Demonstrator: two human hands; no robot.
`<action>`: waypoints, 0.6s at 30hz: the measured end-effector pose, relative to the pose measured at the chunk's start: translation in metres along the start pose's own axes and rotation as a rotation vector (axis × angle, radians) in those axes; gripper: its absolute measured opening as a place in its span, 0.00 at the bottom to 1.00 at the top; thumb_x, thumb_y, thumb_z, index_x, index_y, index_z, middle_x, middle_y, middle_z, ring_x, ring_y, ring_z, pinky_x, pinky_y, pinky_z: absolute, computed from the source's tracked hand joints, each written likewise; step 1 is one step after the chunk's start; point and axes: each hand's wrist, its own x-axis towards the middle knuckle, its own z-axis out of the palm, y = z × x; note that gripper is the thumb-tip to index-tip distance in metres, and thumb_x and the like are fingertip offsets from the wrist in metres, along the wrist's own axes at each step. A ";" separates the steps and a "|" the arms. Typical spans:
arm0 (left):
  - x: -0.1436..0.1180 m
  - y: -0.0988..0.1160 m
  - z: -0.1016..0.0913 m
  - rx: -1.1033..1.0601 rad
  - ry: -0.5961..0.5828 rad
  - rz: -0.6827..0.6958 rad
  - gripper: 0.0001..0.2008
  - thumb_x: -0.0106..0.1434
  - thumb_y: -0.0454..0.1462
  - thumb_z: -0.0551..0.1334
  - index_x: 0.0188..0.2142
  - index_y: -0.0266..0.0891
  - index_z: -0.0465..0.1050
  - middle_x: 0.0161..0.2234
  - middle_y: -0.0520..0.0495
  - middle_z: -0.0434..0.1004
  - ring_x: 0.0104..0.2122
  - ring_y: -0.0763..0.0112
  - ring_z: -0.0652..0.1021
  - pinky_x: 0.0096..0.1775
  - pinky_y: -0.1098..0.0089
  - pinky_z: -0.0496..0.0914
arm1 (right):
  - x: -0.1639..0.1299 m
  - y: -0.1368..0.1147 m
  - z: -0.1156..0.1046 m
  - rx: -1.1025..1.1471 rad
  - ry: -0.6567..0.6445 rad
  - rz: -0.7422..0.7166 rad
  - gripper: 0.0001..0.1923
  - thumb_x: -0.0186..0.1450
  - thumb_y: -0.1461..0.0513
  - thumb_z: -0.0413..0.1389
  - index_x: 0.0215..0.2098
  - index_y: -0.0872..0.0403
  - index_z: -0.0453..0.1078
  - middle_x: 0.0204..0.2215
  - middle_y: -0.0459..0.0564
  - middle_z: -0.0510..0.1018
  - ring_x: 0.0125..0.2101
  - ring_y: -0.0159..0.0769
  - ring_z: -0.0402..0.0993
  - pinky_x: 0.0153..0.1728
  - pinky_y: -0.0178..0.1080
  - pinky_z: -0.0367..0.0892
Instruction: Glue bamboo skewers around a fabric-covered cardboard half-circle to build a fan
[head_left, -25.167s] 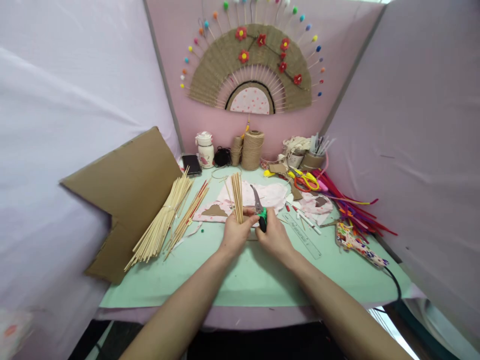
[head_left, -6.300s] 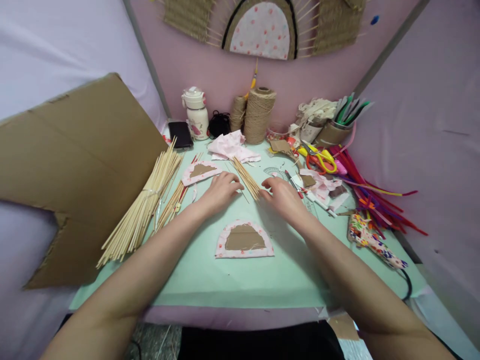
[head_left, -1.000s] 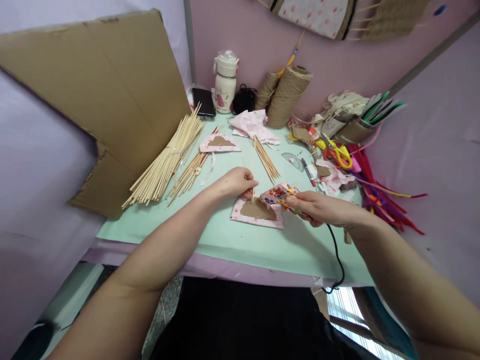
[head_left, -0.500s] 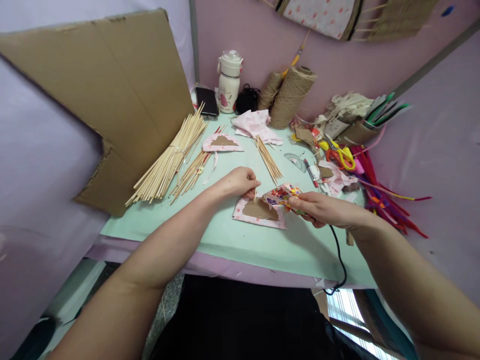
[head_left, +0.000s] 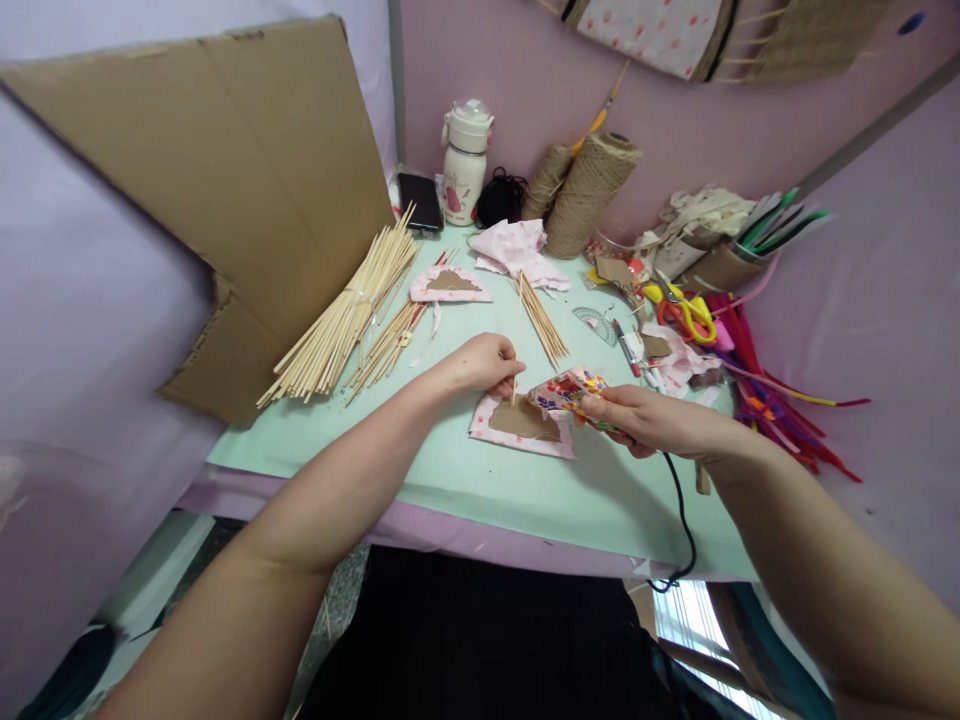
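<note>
left hand (head_left: 491, 364): fingers pinch bamboo skewer (head_left: 514, 392) | right hand (head_left: 628, 416): fingers wrap floral glue gun (head_left: 561, 391) | fabric-edged cardboard semicircle (head_left: 523, 423) beneath

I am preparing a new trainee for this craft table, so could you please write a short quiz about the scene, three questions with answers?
1. Multiple choice: what is in the right hand?
a) yellow scissors
b) glue gun
c) marker pen

2. True or false: the white bottle at the back of the table is lying on its side.

3. Fill the gap: at the nearer cloth-edged cardboard, the left hand pinches a thin ____.

Key:
1. b, glue gun.
2. False; it stands upright.
3. stick.
</note>
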 end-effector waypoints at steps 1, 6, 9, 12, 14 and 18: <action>-0.001 0.001 0.000 -0.001 0.000 -0.003 0.14 0.66 0.30 0.58 0.23 0.36 0.63 0.18 0.52 0.72 0.19 0.78 0.75 0.24 0.79 0.66 | 0.000 0.000 0.000 -0.001 -0.002 0.002 0.33 0.59 0.32 0.46 0.31 0.53 0.64 0.22 0.41 0.59 0.18 0.26 0.56 0.17 0.31 0.55; 0.001 -0.002 0.000 -0.013 0.003 0.005 0.13 0.65 0.31 0.59 0.23 0.36 0.63 0.18 0.51 0.72 0.20 0.77 0.75 0.26 0.77 0.68 | 0.001 0.002 0.000 0.002 -0.002 0.008 0.32 0.60 0.33 0.46 0.32 0.53 0.64 0.22 0.42 0.59 0.18 0.25 0.56 0.16 0.31 0.54; 0.004 -0.005 0.000 -0.029 -0.002 0.007 0.13 0.66 0.30 0.59 0.23 0.36 0.63 0.18 0.51 0.72 0.21 0.75 0.76 0.27 0.75 0.70 | 0.001 0.002 0.000 0.001 0.001 0.013 0.33 0.60 0.33 0.46 0.32 0.53 0.64 0.22 0.42 0.59 0.17 0.25 0.56 0.16 0.31 0.54; 0.006 -0.007 0.001 -0.026 -0.005 0.007 0.13 0.66 0.31 0.59 0.24 0.36 0.63 0.19 0.51 0.73 0.21 0.75 0.76 0.27 0.75 0.70 | 0.001 0.001 0.001 -0.012 0.001 0.019 0.33 0.59 0.33 0.46 0.31 0.53 0.64 0.22 0.42 0.60 0.17 0.25 0.57 0.16 0.31 0.54; 0.006 -0.007 0.001 -0.022 -0.005 0.002 0.13 0.66 0.31 0.59 0.24 0.36 0.63 0.19 0.50 0.74 0.21 0.75 0.77 0.27 0.74 0.71 | 0.001 0.000 0.001 -0.016 0.003 0.020 0.33 0.59 0.33 0.46 0.31 0.53 0.64 0.22 0.42 0.60 0.17 0.26 0.57 0.16 0.31 0.54; 0.006 -0.007 0.001 -0.020 -0.005 0.004 0.13 0.66 0.31 0.59 0.24 0.36 0.62 0.19 0.50 0.73 0.21 0.75 0.77 0.25 0.76 0.70 | 0.001 0.001 0.000 -0.013 0.001 0.018 0.32 0.60 0.33 0.46 0.31 0.53 0.64 0.22 0.42 0.60 0.17 0.26 0.57 0.17 0.31 0.54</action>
